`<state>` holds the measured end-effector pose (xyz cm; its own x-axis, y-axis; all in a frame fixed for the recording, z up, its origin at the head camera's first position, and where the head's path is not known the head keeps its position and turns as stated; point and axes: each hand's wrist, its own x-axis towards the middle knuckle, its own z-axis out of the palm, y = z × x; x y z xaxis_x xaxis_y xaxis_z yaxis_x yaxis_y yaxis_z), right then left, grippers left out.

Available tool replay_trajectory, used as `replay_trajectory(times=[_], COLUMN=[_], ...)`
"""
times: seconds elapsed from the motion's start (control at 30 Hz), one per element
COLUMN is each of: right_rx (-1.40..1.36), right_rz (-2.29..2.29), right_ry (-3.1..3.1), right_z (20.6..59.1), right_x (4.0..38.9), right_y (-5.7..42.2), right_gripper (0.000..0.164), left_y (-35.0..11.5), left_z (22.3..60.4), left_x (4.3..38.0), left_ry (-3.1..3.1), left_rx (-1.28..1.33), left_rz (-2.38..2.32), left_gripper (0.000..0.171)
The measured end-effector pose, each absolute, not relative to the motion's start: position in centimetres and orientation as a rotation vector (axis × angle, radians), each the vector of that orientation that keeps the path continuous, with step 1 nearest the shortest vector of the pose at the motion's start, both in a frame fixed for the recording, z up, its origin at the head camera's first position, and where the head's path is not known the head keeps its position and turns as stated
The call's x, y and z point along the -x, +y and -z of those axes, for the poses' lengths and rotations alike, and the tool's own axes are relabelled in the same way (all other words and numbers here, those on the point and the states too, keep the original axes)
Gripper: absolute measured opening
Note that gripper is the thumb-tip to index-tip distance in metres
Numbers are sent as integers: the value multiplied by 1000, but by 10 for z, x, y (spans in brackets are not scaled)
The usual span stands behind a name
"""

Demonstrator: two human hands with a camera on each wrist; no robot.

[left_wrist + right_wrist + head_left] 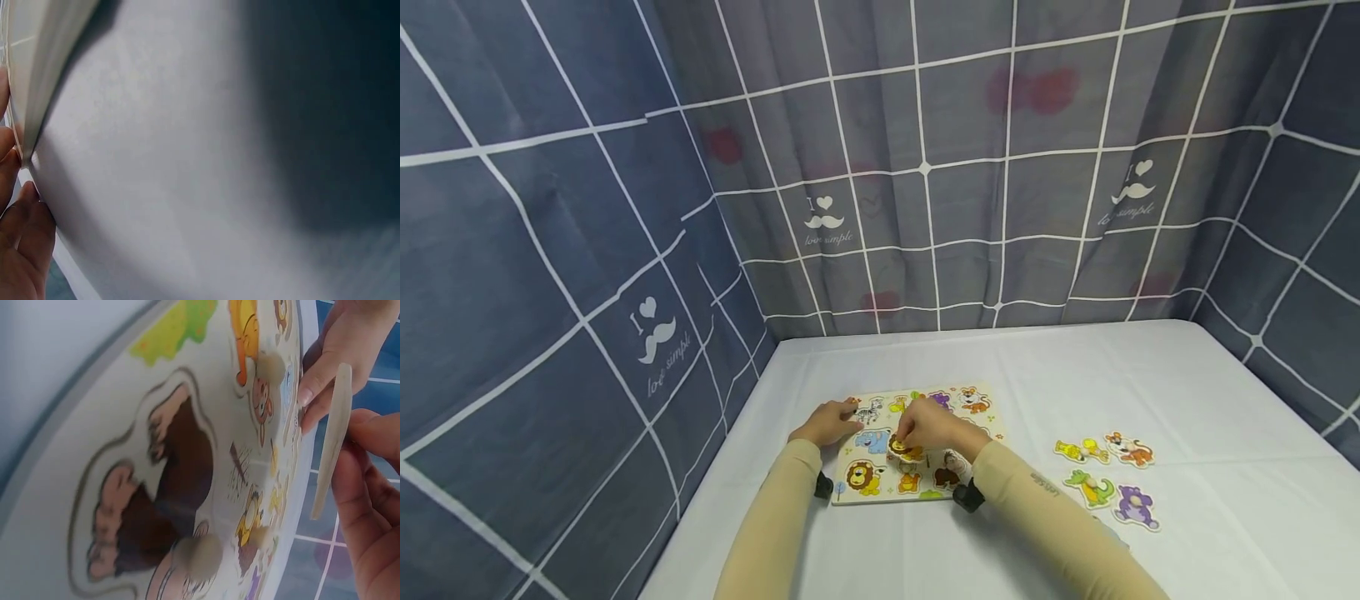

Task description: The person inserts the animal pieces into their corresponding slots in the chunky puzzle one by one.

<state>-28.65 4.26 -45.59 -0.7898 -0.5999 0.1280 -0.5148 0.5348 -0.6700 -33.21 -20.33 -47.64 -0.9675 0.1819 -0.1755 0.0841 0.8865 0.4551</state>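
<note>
A wooden animal puzzle board [880,498] lies on the white table, with cartoon animals across it. My right hand [928,427] pinches a lion puzzle piece [912,455] above the middle of the board. In the right wrist view, the piece [333,440] appears edge-on, held clear of the board between thumb and fingers. My left hand [827,423] rests at the board's upper left edge beside the zebra [868,411], its fingers extended. The left wrist view shows those fingers [34,234] against the board's edge. A brown monkey piece [181,462] with a round knob sits in the board's near right part.
Right of the board lie loose knobbed pieces: a giraffe [1082,451], a tiger [1129,450], a green crocodile [1090,488] and a purple one [1137,507]. My right sleeve partly covers a pale piece [1112,532]. Grid-patterned curtains [887,208] enclose the table's back and sides.
</note>
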Motion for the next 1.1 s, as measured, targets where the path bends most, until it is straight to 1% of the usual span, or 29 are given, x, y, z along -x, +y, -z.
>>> replay_trajectory(times=[0.43,0.7,1.1], right_rx=[936,953,918], right_rz=[1109,1105,1145], right_ry=[2593,2565,2520], right_z=[462,460,463], right_x=[287,284,285], right_y=[25,15,8], right_gripper=[14,14,15], left_y=[-205,-206,-203], left_z=[478,477,478], left_x=[330,332,333], left_ry=[2838,2849,2865], left_rx=[-194,-270,-302], left_rz=[-641,-623,-636], left_gripper=[59,57,56])
